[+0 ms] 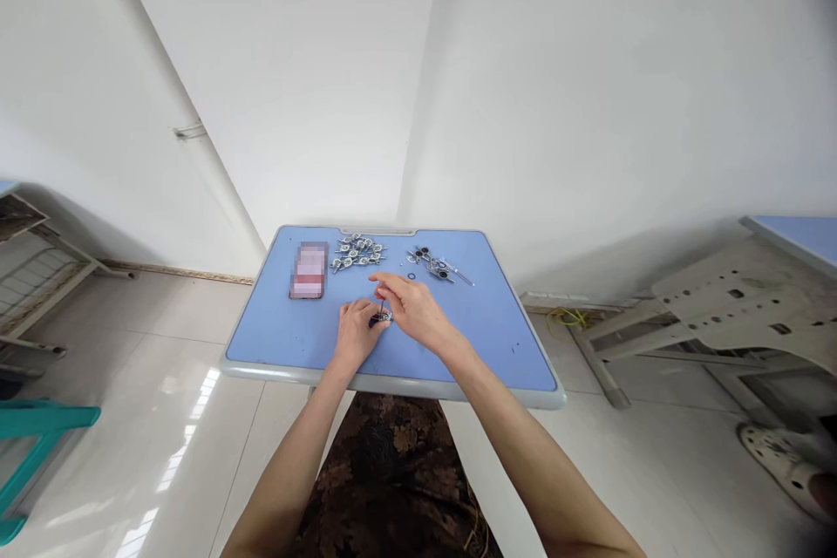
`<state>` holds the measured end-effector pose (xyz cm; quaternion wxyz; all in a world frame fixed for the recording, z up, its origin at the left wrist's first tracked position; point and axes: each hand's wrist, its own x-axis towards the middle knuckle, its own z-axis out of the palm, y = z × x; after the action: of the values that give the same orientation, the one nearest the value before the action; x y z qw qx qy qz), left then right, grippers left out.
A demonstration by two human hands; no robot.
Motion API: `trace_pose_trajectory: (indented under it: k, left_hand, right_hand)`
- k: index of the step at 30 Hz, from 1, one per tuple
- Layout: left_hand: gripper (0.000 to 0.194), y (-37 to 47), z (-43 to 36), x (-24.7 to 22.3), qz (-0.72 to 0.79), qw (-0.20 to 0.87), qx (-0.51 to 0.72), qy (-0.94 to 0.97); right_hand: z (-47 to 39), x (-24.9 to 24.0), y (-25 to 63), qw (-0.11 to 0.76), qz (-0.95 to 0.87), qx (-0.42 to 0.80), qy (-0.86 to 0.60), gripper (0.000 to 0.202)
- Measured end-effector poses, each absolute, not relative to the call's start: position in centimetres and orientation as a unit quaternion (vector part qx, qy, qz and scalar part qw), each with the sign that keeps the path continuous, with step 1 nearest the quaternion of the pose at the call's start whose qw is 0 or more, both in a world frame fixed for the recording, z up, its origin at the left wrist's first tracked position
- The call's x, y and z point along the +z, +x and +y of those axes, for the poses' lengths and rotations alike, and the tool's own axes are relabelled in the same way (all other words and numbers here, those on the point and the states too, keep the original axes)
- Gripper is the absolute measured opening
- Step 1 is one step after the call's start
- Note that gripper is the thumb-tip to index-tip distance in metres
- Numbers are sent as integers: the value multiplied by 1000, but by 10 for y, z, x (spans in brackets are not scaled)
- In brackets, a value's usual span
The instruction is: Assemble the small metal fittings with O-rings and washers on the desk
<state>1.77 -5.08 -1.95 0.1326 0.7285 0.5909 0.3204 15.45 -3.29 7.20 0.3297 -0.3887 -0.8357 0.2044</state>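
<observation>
My left hand (pixel 357 331) rests on the blue tabletop with its fingers closed around a small metal part (pixel 385 316), dark at one side. Above that part, my right hand (pixel 413 307) pinches a thin screwdriver (pixel 382 305). Its dark shaft points down at the part, and a bit of red shows at the fingertips; most of the handle is hidden. Beyond my hands lies a group of small silver metal parts (pixel 358 251). To the right is a looser heap of metal parts with black rings (pixel 439 266), and a lone dark ring (pixel 411 276) lies near it.
A phone (pixel 309 270) with a blurred screen lies at the left of the small desk (pixel 275 327). The desk stands against a white wall (pixel 314 87). Another desk (pixel 794 235) is to the right, and a teal stool (pixel 45 423) stands at lower left.
</observation>
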Motion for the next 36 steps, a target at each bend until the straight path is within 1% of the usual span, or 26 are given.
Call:
trace_pose_trajectory:
  k: [6, 9, 11, 13, 16, 18, 20, 25, 31, 34, 36]
  left_hand:
    - [10, 18, -51, -19, 596, 127, 308, 731]
    - [10, 18, -51, -19, 595, 131, 311, 729]
    - [11, 18, -51, -19, 597, 133, 313, 727]
    - [11, 17, -51, -19, 597, 137, 313, 726]
    - [11, 17, -50, -19, 596, 144, 311, 726]
    - [12, 16, -51, -19, 594, 148, 312, 726]
    - [13, 16, -51, -19, 593, 150, 313, 727]
    - [10, 16, -50, -20, 599, 149, 311, 722]
    - [9, 16, -50, -18, 602, 147, 304, 723]
    - [10, 16, -51, -17, 601, 144, 300, 726]
    - [11, 16, -51, -17, 600, 141, 300, 728]
  right_hand:
    - [-36, 63, 149, 367, -802, 151, -447, 23]
    - [-37, 62, 149, 359, -798, 134, -464, 22]
    - [-37, 64, 149, 345, -803, 132, -467, 26]
    - [-36, 66, 151, 338, -811, 147, -455, 31]
    - [-33, 69, 155, 350, -816, 216, -405, 37]
    - [-32, 69, 158, 364, -806, 261, -387, 36]
    - [-32, 69, 160, 379, -790, 279, -393, 32]
    - [-34, 67, 157, 395, -779, 228, -430, 18]
    - [-37, 62, 155, 416, -764, 168, -463, 16]
    - [-36, 58, 158, 417, -766, 171, -458, 15]
    - [-35, 57, 160, 406, -778, 187, -441, 20]
